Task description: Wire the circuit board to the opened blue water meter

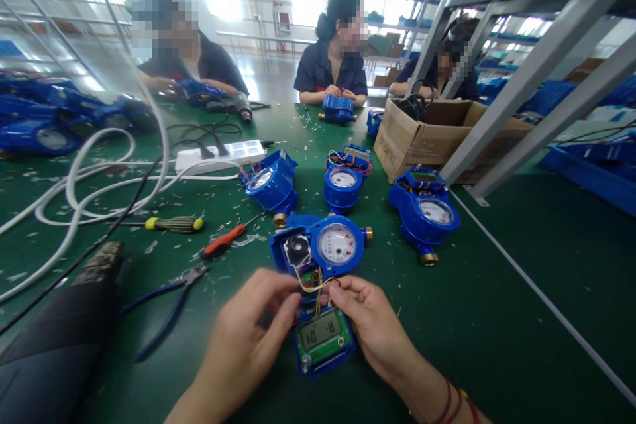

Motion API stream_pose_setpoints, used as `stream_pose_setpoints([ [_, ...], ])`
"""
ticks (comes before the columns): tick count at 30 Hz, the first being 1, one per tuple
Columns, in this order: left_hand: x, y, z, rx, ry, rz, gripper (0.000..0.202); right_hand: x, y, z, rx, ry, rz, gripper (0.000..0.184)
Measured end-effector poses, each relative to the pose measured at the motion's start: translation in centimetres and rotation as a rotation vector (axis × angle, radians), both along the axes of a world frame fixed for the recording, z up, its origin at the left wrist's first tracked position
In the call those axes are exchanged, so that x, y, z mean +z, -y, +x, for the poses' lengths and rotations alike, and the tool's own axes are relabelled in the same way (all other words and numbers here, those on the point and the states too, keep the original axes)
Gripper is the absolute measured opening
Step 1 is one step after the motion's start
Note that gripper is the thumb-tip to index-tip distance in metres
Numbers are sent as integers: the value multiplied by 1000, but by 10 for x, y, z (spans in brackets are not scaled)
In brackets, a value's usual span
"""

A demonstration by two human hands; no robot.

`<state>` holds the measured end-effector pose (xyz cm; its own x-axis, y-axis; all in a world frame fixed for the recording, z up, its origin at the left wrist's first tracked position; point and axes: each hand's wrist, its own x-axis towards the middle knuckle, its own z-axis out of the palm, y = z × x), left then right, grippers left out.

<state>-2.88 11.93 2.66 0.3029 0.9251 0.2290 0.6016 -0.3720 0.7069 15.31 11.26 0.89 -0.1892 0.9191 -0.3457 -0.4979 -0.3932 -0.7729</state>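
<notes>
Straight ahead of me lies an opened blue water meter (340, 243) with a white dial. Coloured wires (314, 289) run from its open compartment to a green circuit board with a small display (320, 333), which sits in a blue frame nearer to me. My right hand (375, 324) pinches the wires between thumb and fingertips, just above the board. From the other side, my left hand (253, 331) curls its fingers and thumb in at the compartment's edge, beside the wires. What its fingertips grip is hidden.
Blue meters (268, 179) stand beyond mine. At left lie pliers (173, 311), an orange screwdriver (223, 242), a yellow screwdriver (175, 224), a power strip (221, 156) and looping white cable (79, 192). A cardboard box (407, 139) and metal posts (527, 73) stand right. Co-workers sit opposite.
</notes>
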Motion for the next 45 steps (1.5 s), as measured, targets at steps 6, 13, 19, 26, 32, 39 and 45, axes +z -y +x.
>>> stream_pose_setpoints([
  [6, -2, 0, 5, -95, -5, 137, 10, 1, -1, 0, 14, 78, 43, 23],
  [13, 1, 6, 7, -86, -21, -21, 8, 6, 2, 0, 108, 294, 177, 25],
  [19, -2, 5, 7, -97, -30, -11, 9, 6, 3, -2, 82, 315, 168, 19],
  [26, 0, 4, 7, -89, -51, -55, 12, 6, 2, -4, 78, 349, 165, 19],
  [32, 3, 4, 9, -66, -56, -124, 18, 9, 1, -5, 62, 374, 147, 19],
  [39, 0, 4, 9, -60, -63, -152, 19, 8, 1, -5, 68, 381, 164, 18],
  [45, -2, 2, 8, -87, -175, 336, 7, 9, 3, -6, 42, 350, 139, 17],
])
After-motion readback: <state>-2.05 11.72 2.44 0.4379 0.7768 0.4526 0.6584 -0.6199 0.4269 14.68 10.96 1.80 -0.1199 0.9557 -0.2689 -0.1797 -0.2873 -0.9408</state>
